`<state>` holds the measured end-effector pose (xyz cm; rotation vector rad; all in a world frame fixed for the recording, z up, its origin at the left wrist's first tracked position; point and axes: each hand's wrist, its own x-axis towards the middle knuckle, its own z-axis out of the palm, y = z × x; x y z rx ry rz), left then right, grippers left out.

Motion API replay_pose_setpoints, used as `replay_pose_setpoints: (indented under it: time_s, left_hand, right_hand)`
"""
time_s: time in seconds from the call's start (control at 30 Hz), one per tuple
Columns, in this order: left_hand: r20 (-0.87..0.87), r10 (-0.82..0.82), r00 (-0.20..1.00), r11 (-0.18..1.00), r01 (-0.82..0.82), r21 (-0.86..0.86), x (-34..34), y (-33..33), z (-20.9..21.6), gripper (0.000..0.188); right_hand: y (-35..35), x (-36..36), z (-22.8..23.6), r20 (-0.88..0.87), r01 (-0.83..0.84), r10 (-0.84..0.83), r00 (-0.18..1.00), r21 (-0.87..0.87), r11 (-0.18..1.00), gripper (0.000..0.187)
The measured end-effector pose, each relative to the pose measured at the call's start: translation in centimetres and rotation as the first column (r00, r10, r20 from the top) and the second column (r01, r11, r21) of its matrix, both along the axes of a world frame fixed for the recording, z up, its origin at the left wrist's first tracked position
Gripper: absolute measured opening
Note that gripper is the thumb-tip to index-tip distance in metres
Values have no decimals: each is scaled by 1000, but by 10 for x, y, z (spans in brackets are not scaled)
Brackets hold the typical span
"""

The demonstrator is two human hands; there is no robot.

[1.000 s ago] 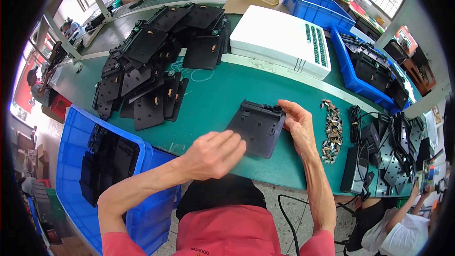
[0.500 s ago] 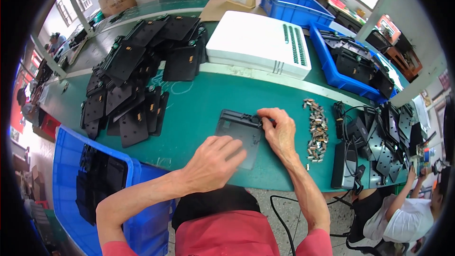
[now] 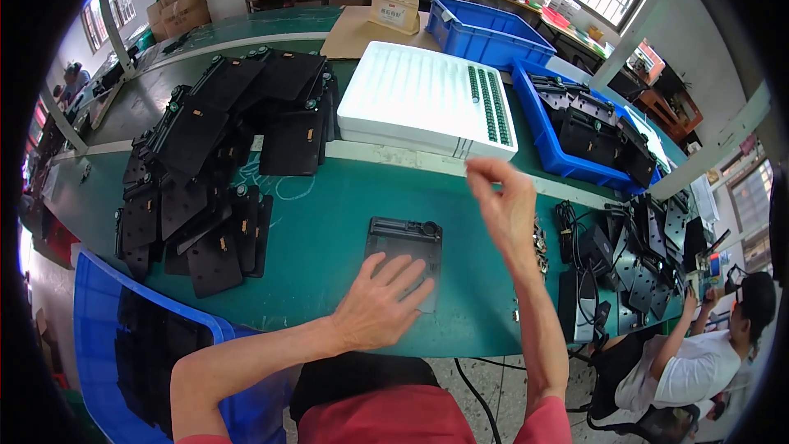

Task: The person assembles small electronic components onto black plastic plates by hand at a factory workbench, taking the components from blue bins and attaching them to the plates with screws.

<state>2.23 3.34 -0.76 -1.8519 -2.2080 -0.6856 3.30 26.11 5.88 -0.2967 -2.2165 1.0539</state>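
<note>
A flat black plastic panel (image 3: 404,240) lies on the green bench in front of me, with a slotted strip and a round hole along its far edge. My left hand (image 3: 383,300) rests over the panel's near part, fingers spread, hiding some of it. Raised off the bench, my right hand (image 3: 503,205) is just short of the white foam tray (image 3: 403,90); its thumb and bent forefinger are apart, and nothing shows between them. Rows of small green cylindrical pieces (image 3: 491,107) fill the tray's right side. Small metal pieces (image 3: 539,247) are partly hidden behind my right forearm.
Black panels (image 3: 197,136) are heaped at the left. Blue bins stand near left (image 3: 222,325), far back (image 3: 493,37) and right (image 3: 567,166). Cables and a black power adapter (image 3: 577,304) lie by metal plates (image 3: 637,267). A co-worker (image 3: 699,353) sits at the right.
My right hand has left the panel's far right corner and risen away toward the foam tray. My left hand has spread its fingers over the panel. The whole view has shifted slightly.
</note>
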Motion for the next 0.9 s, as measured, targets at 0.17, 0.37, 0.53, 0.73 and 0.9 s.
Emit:
replay_pose_setpoints:
  time_s: [0.17, 0.37, 0.53, 0.73, 0.9]
  left_hand:
    - [6, 6, 1000, 1000, -6, -13, 1, 0, 1, 50]
    - [11, 0, 1000, 999, 0, 36, -3, 3, -1, 44]
    - [41, 8, 999, 1000, -8, 12, -2, 3, 2, 45]
    - [53, 4, 999, 1000, -4, -1, -2, 5, 5, 45]
    - [61, 8, 998, 1000, -7, -4, -3, 6, 5, 44]
  right_hand:
    - [71, -88, 4, -60, 212, -206, 977, 133, 968, 19]
    - [138, -157, -32, 121, 326, -392, 912, 369, 871, 23]
    - [157, -179, -41, 215, 237, -414, 885, 557, 796, 21]
    - [161, -188, -37, 222, 179, -385, 896, 614, 769, 20]
    - [171, -195, -26, 393, 128, -353, 849, 496, 859, 16]
